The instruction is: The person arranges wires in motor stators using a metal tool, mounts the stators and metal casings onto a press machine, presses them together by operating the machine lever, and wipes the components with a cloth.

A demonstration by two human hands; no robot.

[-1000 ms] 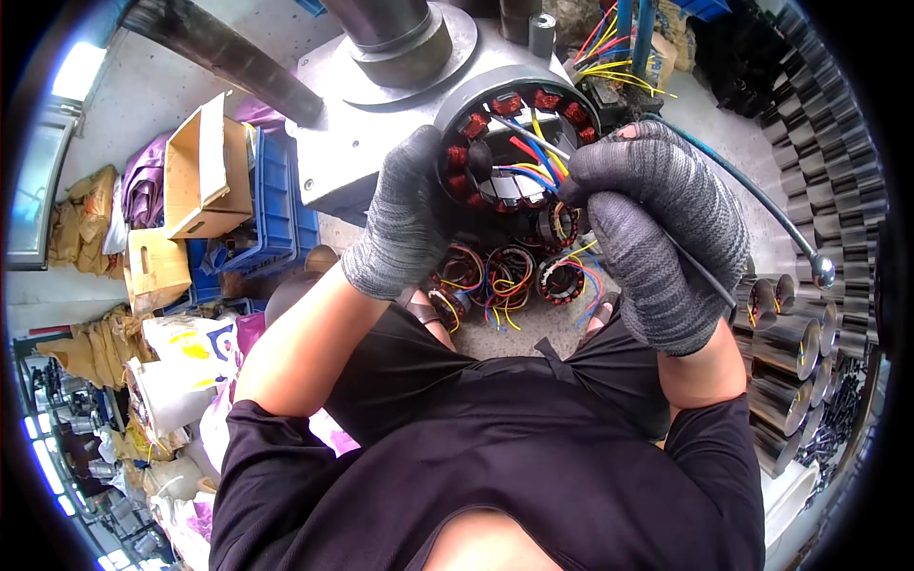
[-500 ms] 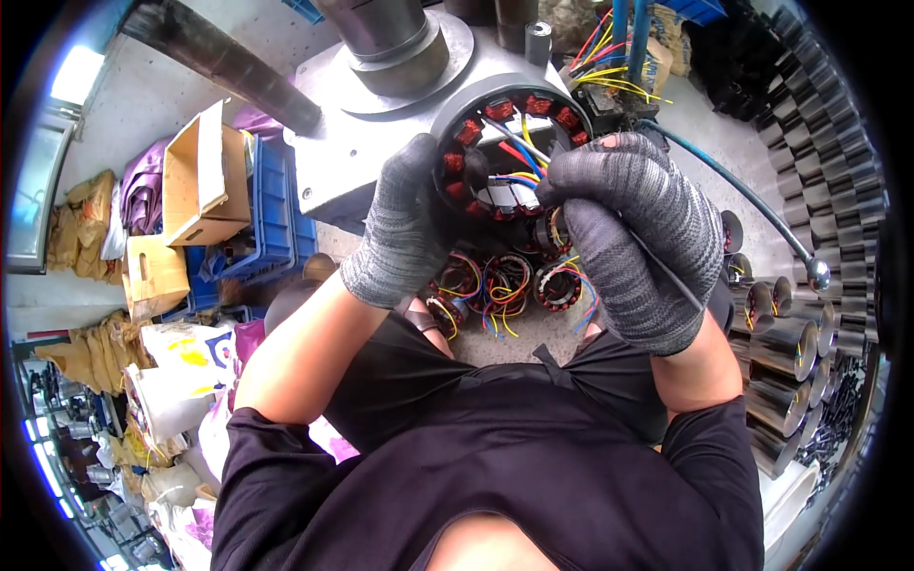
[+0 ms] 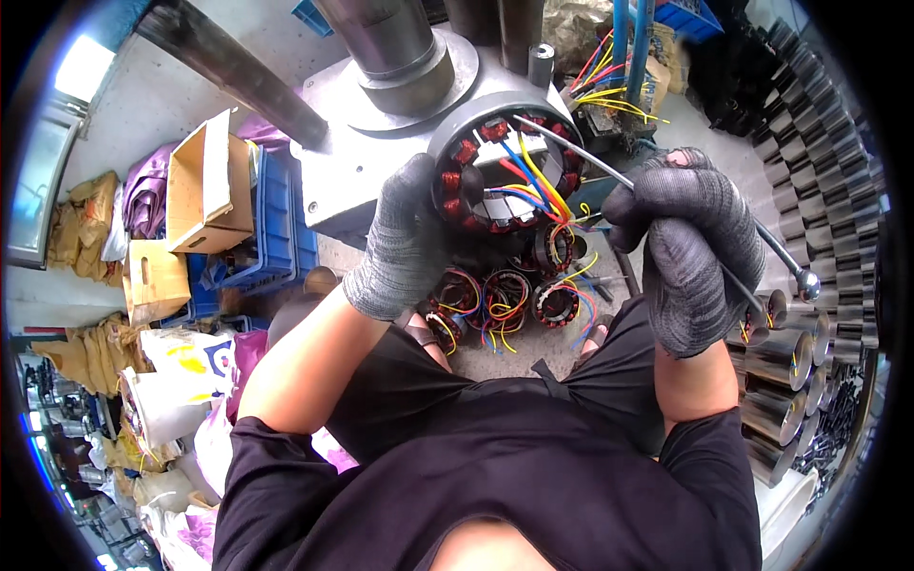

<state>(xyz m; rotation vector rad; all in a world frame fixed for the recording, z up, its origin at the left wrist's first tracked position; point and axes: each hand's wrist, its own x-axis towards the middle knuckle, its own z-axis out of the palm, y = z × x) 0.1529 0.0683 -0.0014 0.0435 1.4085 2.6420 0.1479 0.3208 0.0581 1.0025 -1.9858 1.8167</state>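
Note:
My left hand [image 3: 400,238], in a grey knit glove with dark fingers, grips the left side of a motor stator [image 3: 441,143], a dark ring with copper coils inside. Red, blue and yellow wires [image 3: 545,186] come out through its opening and hang over the lower right rim. My right hand [image 3: 690,247], gloved alike, is closed around a thin metal rod [image 3: 576,150] to the right of the stator. The rod's tip overlaps the ring's upper coils; whether it touches them I cannot tell. Its other end shows below the hand.
A press base plate [image 3: 333,181] with a thick column stands ahead. A ball-ended lever [image 3: 808,285] reaches out behind my right hand. Several wired stators [image 3: 505,295] lie on the floor between my feet. Metal cylinders [image 3: 776,362] are stacked right; blue crates [image 3: 271,224] and cardboard boxes [image 3: 214,181] stand left.
My right hand has moved right, away from the stator's opening, taking the rod along. The wires it was at now hang loose over the rim. My left hand still grips the stator.

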